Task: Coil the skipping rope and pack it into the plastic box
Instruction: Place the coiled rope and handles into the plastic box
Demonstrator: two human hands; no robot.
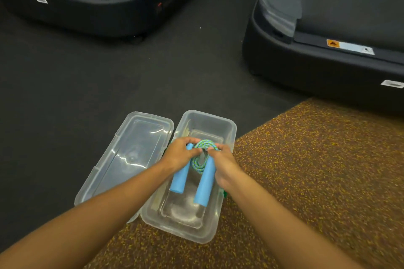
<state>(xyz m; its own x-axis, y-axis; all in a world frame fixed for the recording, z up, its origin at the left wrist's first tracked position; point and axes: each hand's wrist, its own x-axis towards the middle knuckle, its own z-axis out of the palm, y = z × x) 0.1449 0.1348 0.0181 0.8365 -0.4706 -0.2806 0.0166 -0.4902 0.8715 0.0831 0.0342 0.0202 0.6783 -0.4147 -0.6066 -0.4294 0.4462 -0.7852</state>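
Hands, left hand (178, 156) and right hand (223, 165), clasp the coiled skipping rope (202, 159) with closed fingers, low inside the plastic box (227, 125); released loosely, the coil could spring apart over the rim.

One head-worn wide-angle camera looks forward and steeply down at the floor. Both forearms enter from the bottom corners of the frame and meet near the lower centre, close to the lens. Dark machine bases (328, 35) lie farther off across the top. No second view shares the scene.
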